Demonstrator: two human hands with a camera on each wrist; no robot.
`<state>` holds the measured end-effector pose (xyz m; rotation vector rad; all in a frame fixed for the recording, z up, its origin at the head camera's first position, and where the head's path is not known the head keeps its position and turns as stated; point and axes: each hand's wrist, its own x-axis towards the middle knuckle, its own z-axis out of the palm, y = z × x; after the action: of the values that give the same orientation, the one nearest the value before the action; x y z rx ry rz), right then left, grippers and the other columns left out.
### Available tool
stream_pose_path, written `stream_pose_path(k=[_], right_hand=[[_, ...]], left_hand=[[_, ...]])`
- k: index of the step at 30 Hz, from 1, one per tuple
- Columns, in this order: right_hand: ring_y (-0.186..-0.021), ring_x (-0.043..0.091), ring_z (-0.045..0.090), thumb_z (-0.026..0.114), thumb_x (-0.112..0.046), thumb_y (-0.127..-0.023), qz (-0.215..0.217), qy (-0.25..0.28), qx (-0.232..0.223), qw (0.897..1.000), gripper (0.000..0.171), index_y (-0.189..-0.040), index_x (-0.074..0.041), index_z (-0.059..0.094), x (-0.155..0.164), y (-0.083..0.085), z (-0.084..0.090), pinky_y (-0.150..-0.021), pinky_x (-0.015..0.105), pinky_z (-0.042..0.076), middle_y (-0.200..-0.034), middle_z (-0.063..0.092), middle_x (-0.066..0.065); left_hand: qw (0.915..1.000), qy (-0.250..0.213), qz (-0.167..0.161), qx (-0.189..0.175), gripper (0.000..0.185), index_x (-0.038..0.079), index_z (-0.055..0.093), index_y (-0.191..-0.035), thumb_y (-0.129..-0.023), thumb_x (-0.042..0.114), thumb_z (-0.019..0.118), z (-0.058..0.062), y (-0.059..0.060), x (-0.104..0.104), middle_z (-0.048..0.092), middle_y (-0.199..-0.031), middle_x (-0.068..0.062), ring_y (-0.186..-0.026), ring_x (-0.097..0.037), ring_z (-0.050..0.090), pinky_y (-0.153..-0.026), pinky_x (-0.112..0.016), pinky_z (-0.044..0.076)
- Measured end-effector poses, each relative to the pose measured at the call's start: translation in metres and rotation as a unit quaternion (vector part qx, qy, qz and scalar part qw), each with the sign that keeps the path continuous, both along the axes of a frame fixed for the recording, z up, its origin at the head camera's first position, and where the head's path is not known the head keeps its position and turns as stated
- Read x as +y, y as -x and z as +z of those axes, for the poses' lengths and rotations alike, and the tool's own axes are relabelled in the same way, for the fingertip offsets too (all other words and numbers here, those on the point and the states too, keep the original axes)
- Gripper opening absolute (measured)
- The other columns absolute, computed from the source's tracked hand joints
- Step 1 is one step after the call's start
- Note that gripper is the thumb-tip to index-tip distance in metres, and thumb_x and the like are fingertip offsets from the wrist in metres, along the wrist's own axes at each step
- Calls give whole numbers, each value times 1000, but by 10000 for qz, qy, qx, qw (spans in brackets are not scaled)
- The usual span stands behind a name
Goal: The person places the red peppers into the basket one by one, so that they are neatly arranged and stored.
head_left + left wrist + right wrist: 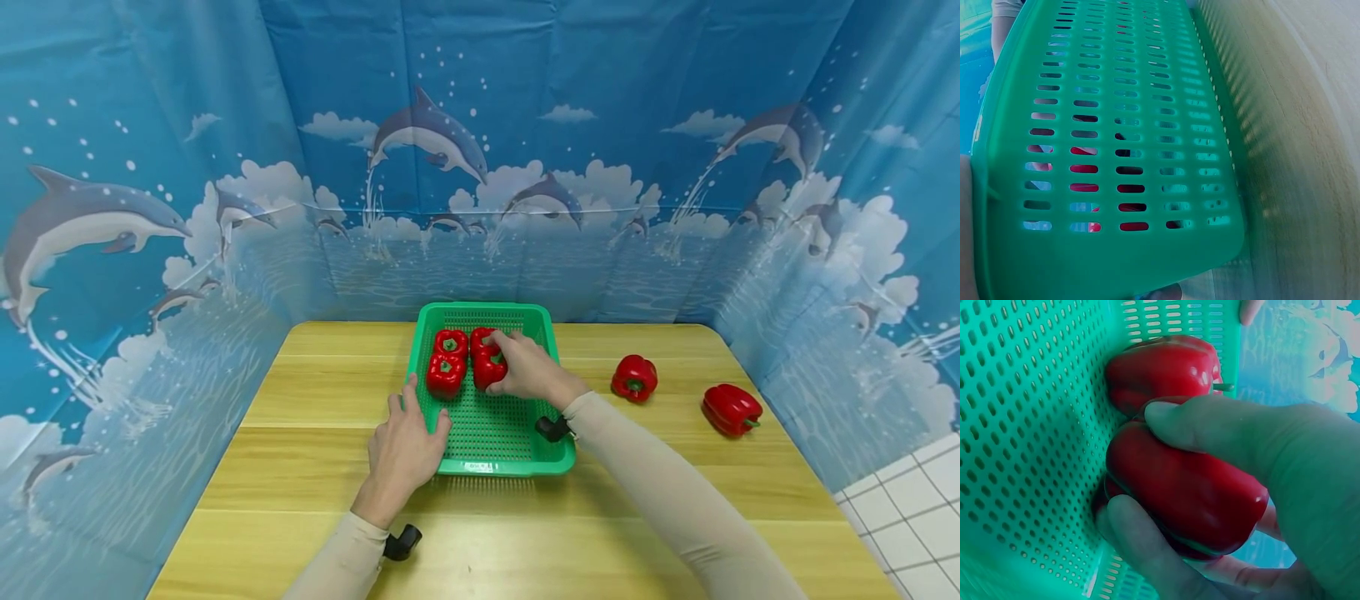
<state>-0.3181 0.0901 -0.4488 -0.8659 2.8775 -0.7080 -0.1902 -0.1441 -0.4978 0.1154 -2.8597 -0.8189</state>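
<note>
A green plastic basket [525,468] with slotted walls stands on the table. Inside, two red bell peppers, a front-left one [446,379] and a back-left one [452,340], sit stems up. My right hand [528,367] grips the front-right bell pepper [1185,481], thumb on one side, fingers on the other. Behind that one, partly hidden by the fingers, is another bell pepper [480,335]. My left hand [405,446] holds the basket's left rim, thumb over the inside, fingers along the outside. In the left wrist view the basket wall [1110,262] fills most of the picture.
Right of the basket on the wooden table [315,467] lie two more red bell peppers, a nearer one [634,378] and one farther right [731,409] near the edge. A blue dolphin-print curtain [480,267] encloses the table's back and sides.
</note>
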Motion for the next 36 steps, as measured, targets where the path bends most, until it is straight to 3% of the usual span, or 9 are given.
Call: stream_pose_path(k=[15, 22, 36], right_hand=[[-128, 40, 69, 102, -20, -92, -217, -196, -443, 9986, 78, -157, -5, 61, -6, 0, -9, -106, 55, 67, -146, 66, 27], [-132, 39, 67, 99, -19, -96, -122, -237, -477, 9985, 73, -158, -5, 62, -6, 1, -12, -109, 53, 65, -148, 68, 24], [-122, 33, 66, 94, -14, -101, 10, -221, -417, 9989, 64, -157, -7, 64, -6, 4, -15, -98, 46, 66, -143, 67, 22]], left_hand=[[10000, 22, 53, 62, 91, 8, 28, -184, -113, 53, 62, -2, 1, 0, 64, -134, -27, -47, -25, 48, -41, -34, 38], [9999, 28, 33, 103, 91, 6, 29, -184, -113, 53, 62, -1, 0, 0, 65, -135, -28, -46, -25, 48, -41, -32, 37], [10000, 25, 50, 72, 91, 7, 29, -184, -113, 50, 65, 0, 0, 0, 65, -137, -29, -46, -26, 49, -40, -33, 37]])
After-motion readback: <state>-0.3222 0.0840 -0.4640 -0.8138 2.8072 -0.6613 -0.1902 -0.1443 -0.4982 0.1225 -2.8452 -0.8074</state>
